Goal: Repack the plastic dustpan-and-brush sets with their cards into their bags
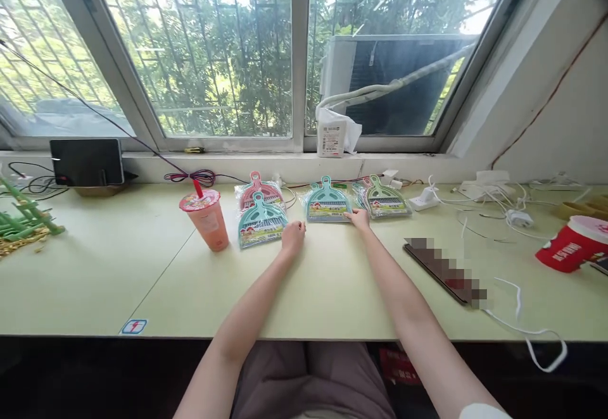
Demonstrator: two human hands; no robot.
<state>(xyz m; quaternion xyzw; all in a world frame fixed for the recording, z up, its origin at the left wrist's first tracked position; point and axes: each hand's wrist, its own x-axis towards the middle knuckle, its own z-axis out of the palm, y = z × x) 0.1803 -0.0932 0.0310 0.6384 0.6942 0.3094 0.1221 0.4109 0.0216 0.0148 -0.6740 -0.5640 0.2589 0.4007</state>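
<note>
Apparently was at a positioning step on the table (332,292), pinching the middle turquoise packet (327,205) near its right corner with the right hand (360,219), curling the left hand (293,237) beside the near-left turquoise packet (261,223), pinching or not impossible to tell, and likely needed gentle alignment.

Both arms stretched forward, left hand (294,237) curled, right hand (359,218) pinching

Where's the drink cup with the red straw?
In the head view, the drink cup stands on the table, just left of the turquoise dustpan set by the left hand.
</note>
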